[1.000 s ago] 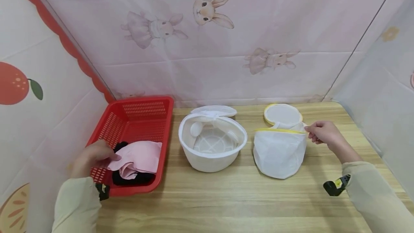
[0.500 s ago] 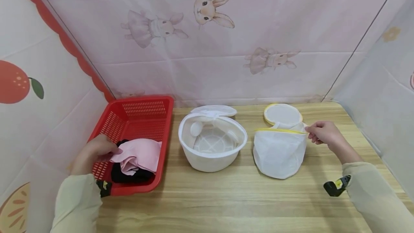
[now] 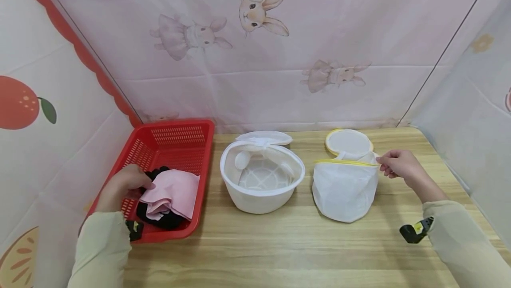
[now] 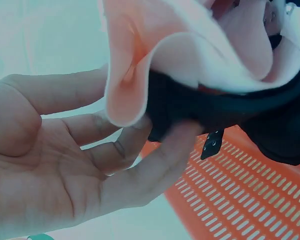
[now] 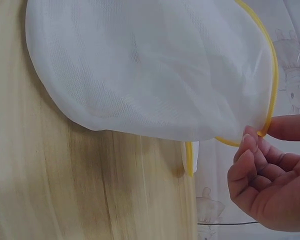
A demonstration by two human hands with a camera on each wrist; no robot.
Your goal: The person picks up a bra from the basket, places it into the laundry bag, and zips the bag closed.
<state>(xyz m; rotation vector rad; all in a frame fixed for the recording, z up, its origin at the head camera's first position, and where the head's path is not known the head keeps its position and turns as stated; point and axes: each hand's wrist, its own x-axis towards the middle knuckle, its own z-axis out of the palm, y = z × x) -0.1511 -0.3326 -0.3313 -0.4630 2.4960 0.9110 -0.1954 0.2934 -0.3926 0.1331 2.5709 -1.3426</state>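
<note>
In the red basket (image 3: pixel 181 146) at left lie a pink garment (image 3: pixel 175 190) and, under it, a black garment (image 3: pixel 163 219). My left hand (image 3: pixel 129 179) pinches the left edge of the pink one. The left wrist view shows the folded pink edge (image 4: pixel 127 95) at the fingers, the black fabric (image 4: pixel 190 107) beneath it and a small black tab with metal eyes (image 4: pixel 212 145). At right, my right hand (image 3: pixel 397 163) holds the yellow-zipped rim of a white mesh laundry bag (image 3: pixel 345 192) between thumb and fingertips; its round lid (image 3: pixel 350 141) lies folded back.
Between basket and bag stands a second white laundry bag (image 3: pixel 259 201), its lid (image 3: pixel 265 137) tipped back and a ribbed bottom inside. All stand on a wood-grain table (image 3: pixel 279 248). A printed rabbit backdrop (image 3: pixel 255 75) rises behind, with panels at both sides.
My left hand has moved slightly back and right, shifting the pink garment and showing more black fabric behind it. The right hand and both bags have stayed in place.
</note>
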